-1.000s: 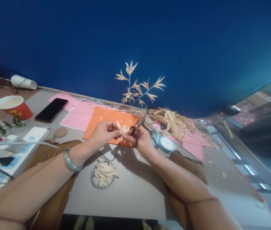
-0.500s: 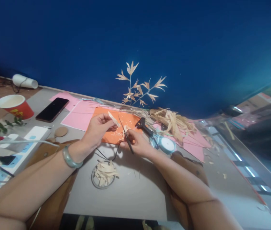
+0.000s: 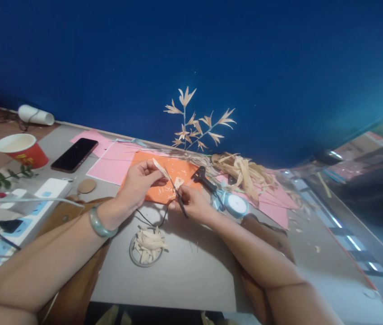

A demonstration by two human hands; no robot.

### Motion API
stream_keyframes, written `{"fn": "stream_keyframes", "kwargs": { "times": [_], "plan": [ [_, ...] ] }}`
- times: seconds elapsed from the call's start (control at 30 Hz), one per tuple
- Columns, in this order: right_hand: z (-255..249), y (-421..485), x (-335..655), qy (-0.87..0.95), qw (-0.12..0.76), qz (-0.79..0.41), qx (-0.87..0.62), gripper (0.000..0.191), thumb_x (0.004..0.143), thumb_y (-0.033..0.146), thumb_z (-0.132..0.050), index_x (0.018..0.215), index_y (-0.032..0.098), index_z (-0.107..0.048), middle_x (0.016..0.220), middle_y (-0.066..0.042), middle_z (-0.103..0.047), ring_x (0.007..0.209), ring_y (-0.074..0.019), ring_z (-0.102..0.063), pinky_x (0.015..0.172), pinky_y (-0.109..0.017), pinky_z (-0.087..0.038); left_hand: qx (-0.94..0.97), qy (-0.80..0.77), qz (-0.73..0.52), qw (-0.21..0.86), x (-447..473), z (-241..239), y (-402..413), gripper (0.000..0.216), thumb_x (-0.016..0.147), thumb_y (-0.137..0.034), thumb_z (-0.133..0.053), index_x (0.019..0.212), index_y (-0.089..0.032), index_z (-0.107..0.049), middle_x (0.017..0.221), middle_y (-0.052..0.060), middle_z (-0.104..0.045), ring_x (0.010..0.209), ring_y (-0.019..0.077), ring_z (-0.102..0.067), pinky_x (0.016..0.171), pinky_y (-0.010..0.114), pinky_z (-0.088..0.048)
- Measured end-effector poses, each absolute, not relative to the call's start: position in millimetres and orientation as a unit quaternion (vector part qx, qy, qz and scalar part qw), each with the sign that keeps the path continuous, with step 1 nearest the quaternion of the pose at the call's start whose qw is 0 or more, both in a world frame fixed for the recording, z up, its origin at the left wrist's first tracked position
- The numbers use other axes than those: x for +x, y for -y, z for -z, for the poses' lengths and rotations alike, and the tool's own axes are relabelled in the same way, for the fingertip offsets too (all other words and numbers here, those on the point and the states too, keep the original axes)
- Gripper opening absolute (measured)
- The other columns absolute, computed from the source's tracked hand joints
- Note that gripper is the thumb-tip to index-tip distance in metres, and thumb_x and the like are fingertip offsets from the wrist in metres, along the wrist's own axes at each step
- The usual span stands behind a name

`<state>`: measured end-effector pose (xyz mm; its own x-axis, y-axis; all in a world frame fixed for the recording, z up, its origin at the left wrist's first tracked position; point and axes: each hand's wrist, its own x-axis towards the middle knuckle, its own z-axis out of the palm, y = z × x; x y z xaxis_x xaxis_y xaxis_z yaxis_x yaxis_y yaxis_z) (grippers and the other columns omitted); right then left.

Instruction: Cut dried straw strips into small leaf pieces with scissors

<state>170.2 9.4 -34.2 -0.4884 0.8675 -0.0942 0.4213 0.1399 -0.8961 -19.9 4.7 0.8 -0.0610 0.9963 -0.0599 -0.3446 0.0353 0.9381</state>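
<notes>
My left hand (image 3: 142,180), wearing a pale green bangle (image 3: 101,222), pinches a thin pale strip of dried husk (image 3: 159,167) between thumb and fingers. My right hand (image 3: 193,203) is closed on dark slim scissors (image 3: 179,198), whose tips meet the strip's lower edge. Beneath both hands lies an orange sheet (image 3: 154,193) scattered with small pale trimmings. Nearer to me, a round clear dish (image 3: 131,257) holds cut husk pieces (image 3: 149,243). Fingers of the right hand partly hide the scissor handles.
A branch of husk flowers (image 3: 191,122) stands against the blue wall. Dried husks (image 3: 242,174), a black tool (image 3: 206,180) and a light-blue ribbon roll (image 3: 237,206) lie right. Leftward are a phone (image 3: 74,155), a red paper cup (image 3: 30,153) and a power strip (image 3: 25,225).
The scissor blades have shifted left and now meet the husk strip, where a gap showed before. My left hand has barely moved.
</notes>
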Motion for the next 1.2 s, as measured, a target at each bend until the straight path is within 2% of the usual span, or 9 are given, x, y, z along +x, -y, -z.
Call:
{"fn": "stream_keyframes", "kwargs": {
  "times": [0.3, 0.6, 0.93, 1.2],
  "plan": [
    [32.3, -7.5, 165.5, 0.654, 0.249, -0.565, -0.436, 0.049, 0.059, 0.044, -0.081, 0.065, 0.023, -0.037, 0.049, 0.006, -0.052, 0.044, -0.0107, -0.045, 0.042, -0.022, -0.031, 0.379, -0.432, -0.586, 0.572, -19.6, -0.5, -4.7, 0.021, 0.062, -0.024, -0.073, 0.072, -0.014, -0.058, 0.065, 0.002, -0.069, 0.06, 0.0123, -0.066, 0.065, 0.026, -0.056],
    [29.9, -7.0, 163.8, 0.639, 0.258, -0.57, -0.447, 0.053, 0.055, 0.051, -0.081, 0.061, 0.023, -0.036, 0.043, 0.008, -0.05, 0.039, -0.0099, -0.043, 0.04, -0.022, -0.03, 0.375, -0.427, -0.59, 0.573, -21.0, 1.4, -5.7, 0.023, 0.061, -0.024, -0.075, 0.071, -0.014, -0.056, 0.064, 0.001, -0.068, 0.058, 0.0127, -0.066, 0.064, 0.027, -0.056],
    [27.4, -10.2, 168.3, 0.679, 0.244, -0.52, -0.458, 0.049, 0.061, 0.053, -0.077, 0.06, 0.021, -0.041, 0.043, 0.007, -0.05, 0.04, -0.0094, -0.043, 0.042, -0.021, -0.029, 0.376, -0.425, -0.593, 0.571, -21.9, 3.7, -6.7, 0.023, 0.062, -0.023, -0.074, 0.072, -0.014, -0.056, 0.064, 0.0, -0.067, 0.059, 0.0124, -0.066, 0.064, 0.027, -0.056],
    [31.5, -14.7, 173.1, 0.724, 0.237, -0.475, -0.441, 0.047, 0.059, 0.049, -0.08, 0.063, 0.02, -0.043, 0.051, 0.007, -0.044, 0.047, -0.0082, -0.039, 0.043, -0.021, -0.028, 0.383, -0.429, -0.594, 0.563, -21.5, 1.3, -6.0, 0.022, 0.061, -0.023, -0.074, 0.07, -0.015, -0.056, 0.066, 0.001, -0.069, 0.061, 0.0135, -0.066, 0.064, 0.027, -0.056]
  ]
}}
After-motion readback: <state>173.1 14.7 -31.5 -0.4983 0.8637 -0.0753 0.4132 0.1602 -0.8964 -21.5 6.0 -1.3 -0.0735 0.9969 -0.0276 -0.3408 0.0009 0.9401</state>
